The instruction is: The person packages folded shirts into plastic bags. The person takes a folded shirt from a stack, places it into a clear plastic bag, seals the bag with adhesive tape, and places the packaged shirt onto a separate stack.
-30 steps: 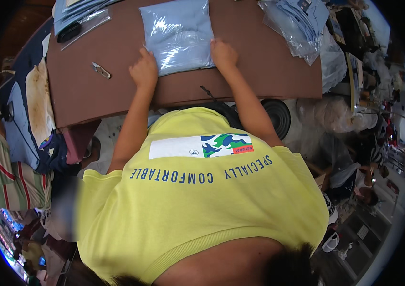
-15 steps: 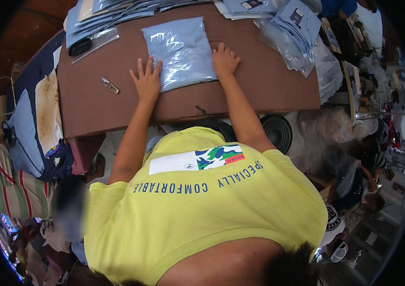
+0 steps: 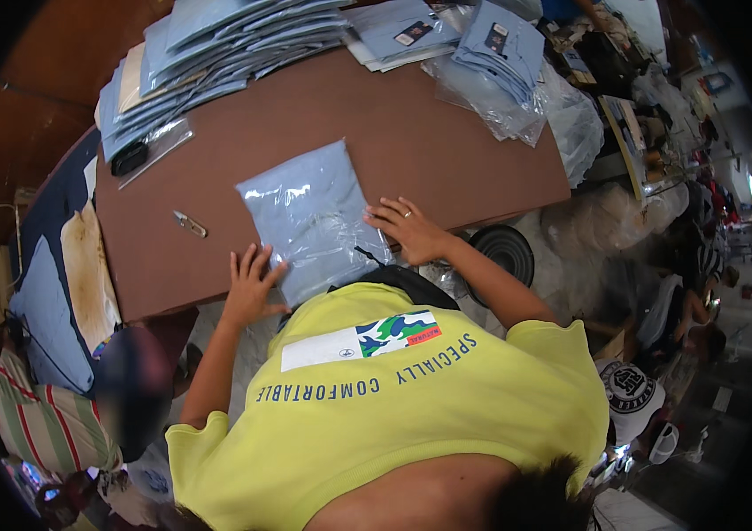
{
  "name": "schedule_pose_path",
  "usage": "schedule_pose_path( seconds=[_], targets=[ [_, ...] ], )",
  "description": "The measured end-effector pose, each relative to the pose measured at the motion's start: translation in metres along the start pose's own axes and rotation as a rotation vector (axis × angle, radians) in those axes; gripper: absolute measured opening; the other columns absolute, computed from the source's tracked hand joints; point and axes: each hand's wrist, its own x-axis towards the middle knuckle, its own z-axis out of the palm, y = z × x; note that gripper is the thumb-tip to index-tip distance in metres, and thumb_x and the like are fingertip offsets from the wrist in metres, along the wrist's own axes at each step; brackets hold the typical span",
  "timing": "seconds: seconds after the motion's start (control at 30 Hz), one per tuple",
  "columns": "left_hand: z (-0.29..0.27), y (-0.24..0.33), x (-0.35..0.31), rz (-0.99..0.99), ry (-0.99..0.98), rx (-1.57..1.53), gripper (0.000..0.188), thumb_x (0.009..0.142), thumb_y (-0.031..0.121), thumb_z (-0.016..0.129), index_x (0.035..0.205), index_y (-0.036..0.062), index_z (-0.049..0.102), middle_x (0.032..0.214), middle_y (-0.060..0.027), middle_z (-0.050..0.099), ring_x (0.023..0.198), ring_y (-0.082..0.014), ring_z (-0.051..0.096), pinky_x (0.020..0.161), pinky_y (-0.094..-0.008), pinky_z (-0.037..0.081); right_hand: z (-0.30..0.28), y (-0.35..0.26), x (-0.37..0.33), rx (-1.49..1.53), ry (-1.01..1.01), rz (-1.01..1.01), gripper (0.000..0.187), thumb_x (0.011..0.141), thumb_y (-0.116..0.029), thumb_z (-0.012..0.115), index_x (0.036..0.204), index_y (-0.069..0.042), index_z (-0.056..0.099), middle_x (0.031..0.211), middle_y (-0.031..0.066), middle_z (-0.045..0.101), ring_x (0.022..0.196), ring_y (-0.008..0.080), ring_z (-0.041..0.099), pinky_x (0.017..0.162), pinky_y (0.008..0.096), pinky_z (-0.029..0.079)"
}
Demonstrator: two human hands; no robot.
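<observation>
On brown bench [image 3: 447, 159], pressed flat under both spread, unclenched hands [image 3: 250, 285] [image 3: 407, 230]: soft, slippery clear-bagged blue folded garment [image 3: 309, 212], probably best gripped at edges.

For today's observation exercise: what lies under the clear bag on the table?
Inside the bag shows a folded blue garment. Both hands, left and right, rest on it. The brown table beneath is covered.

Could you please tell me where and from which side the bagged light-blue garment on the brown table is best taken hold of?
Probably by its two near corners, from the person's side. The bagged garment lies flat on the brown table, its near edge at the table's front edge, so fingers can slip underneath there. The left hand and right hand already rest flat at those corners. The film looks slippery, so pinch rather than press.
</observation>
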Motion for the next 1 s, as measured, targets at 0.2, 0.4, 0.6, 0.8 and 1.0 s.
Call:
schedule_pose_path(
  seconds=[0.2, 0.4, 0.6, 0.8, 1.0],
  targets=[
    [0.021, -0.015, 0.017, -0.061, 0.301, 0.071, 0.044, 0.067, 0.014, 0.066, 0.11, 0.0234, 0.064, 0.127, -0.0063, 0.049, 0.131, -0.0337, 0.03, 0.108, -0.0591, 0.015, 0.026, 0.013, 0.007, 0.157, 0.218, 0.001, 0.061, 0.071, -0.016, 0.067, 0.13, -0.019, 0.05, 0.144, 0.0041, 0.036, 0.136, 0.0309, 0.025, 0.11, 0.0514, 0.018],
    [-0.047, -0.012, 0.097, -0.149, 0.988, -0.257, 0.016, 0.088, 0.02, 0.053, 0.089, 0.0075, 0.064, 0.095, -0.0086, 0.059, 0.094, -0.0255, 0.054, 0.102, -0.048, 0.026, -0.022, 0.01, 0.063, 0.656, 0.693, 0.064, 0.03, 0.085, -0.031, 0.063, 0.1, -0.004, 0.063, 0.107, 0.0098, 0.056, 0.108, 0.0288, 0.043, 0.091, 0.041, 0.034],
    [-0.079, -0.004, 0.181, -0.639, 0.773, -0.453, 0.039, 0.093, 0.039, 0.052, 0.092, 0.0002, 0.061, 0.068, -0.0167, 0.058, 0.059, -0.0349, 0.052, 0.062, -0.0451, 0.043, -0.092, 0.034, 0.118, 0.619, 0.784, 0.48, 0.061, 0.092, -0.051, 0.047, 0.068, 0.003, 0.058, 0.061, 0.0173, 0.055, 0.058, 0.0273, 0.052, 0.058, 0.0414, 0.041],
    [-0.009, 0.007, 0.222, -0.713, 0.577, -0.117, 0.054, 0.091, 0.049, 0.047, 0.135, 0.0174, 0.044, 0.136, -0.0112, 0.045, 0.129, -0.0369, 0.036, 0.099, -0.0563, 0.032, -0.02, 0.081, 0.135, 0.031, 0.844, 0.518, 0.041, 0.093, -0.042, 0.047, 0.108, -0.007, 0.06, 0.114, 0.017, 0.057, 0.104, 0.0349, 0.055, 0.084, 0.0473, 0.043],
    [0.032, 0.033, 0.242, -0.364, 0.456, 0.115, 0.054, 0.093, 0.049, 0.042, 0.142, 0.0271, 0.037, 0.154, -0.0082, 0.018, 0.14, -0.0419, 0.007, 0.103, -0.0694, 0.007, 0.011, 0.043, 0.136, -0.123, 0.484, 0.452, 0.053, 0.094, -0.039, 0.042, 0.144, -0.025, 0.031, 0.153, 0.0081, 0.019, 0.141, 0.0334, 0.016, 0.109, 0.0568, 0.017]
  ],
)
